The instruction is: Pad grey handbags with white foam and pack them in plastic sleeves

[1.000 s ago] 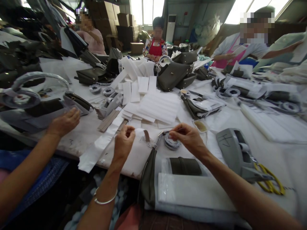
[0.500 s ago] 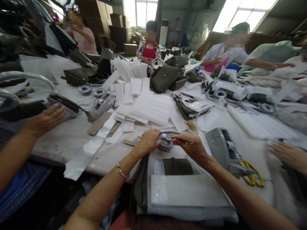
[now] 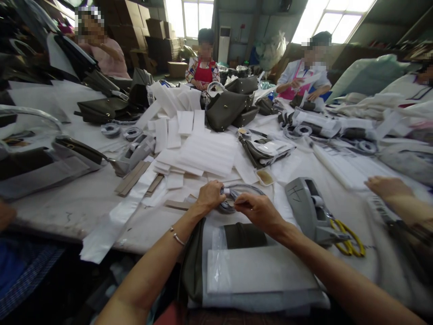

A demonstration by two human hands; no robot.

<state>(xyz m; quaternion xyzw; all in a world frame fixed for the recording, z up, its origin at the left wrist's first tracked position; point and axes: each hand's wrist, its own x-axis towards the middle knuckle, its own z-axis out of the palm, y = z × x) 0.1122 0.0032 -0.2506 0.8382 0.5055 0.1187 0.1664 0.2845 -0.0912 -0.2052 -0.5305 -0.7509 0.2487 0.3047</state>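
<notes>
My left hand (image 3: 210, 195) is closed on a grey coiled strap (image 3: 233, 198) that lies on the white table (image 3: 84, 203). My right hand (image 3: 253, 210) pinches the same coil from the right, fingers pressed together. Both hands touch each other over the coil. Just in front of them lies a dark olive bag (image 3: 245, 235) partly wrapped in white foam sheet (image 3: 260, 271), hanging over the table's near edge.
A grey tape dispenser (image 3: 306, 207) and yellow scissors (image 3: 350, 237) lie to the right. Stacks of white foam sheets (image 3: 206, 153) and olive bags (image 3: 226, 108) fill the middle. Another person's hand (image 3: 387, 187) reaches in at right; several people sit around the table.
My left hand moved right from a white sheet onto the coiled strap and both hands now grip it. The person at left pulled their arm back; another hand came in at right.
</notes>
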